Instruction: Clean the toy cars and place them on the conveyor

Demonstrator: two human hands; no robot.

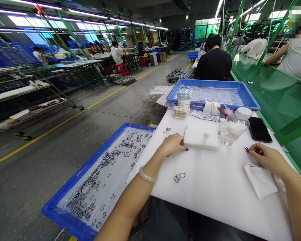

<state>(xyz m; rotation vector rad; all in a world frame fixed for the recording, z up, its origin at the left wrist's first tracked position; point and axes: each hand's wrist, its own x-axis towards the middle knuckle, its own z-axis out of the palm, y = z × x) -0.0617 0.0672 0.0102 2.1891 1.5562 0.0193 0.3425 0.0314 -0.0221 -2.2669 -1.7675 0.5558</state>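
Note:
My left hand (175,144) is closed at the near left corner of a white foam block (202,132), which appears pinched between thumb and finger. A small translucent round piece (205,136) is on the block. On the right, my right hand (264,155) pinches what look like fine dark tweezers (245,147); only their tips show, pointing left. Below that hand lies a folded white cloth (259,180). Several thin black rings (179,177) rest on the white foam tabletop (215,194), some partly hidden beside my left hand.
A clear bottle (233,129), a phone (259,130), cotton swabs (181,113) and a lidded cup (184,97) stand towards the back. Behind them is a blue tray (247,95). A lower blue tray (80,170) at left holds many black rings. A green partition (271,87) runs along the right.

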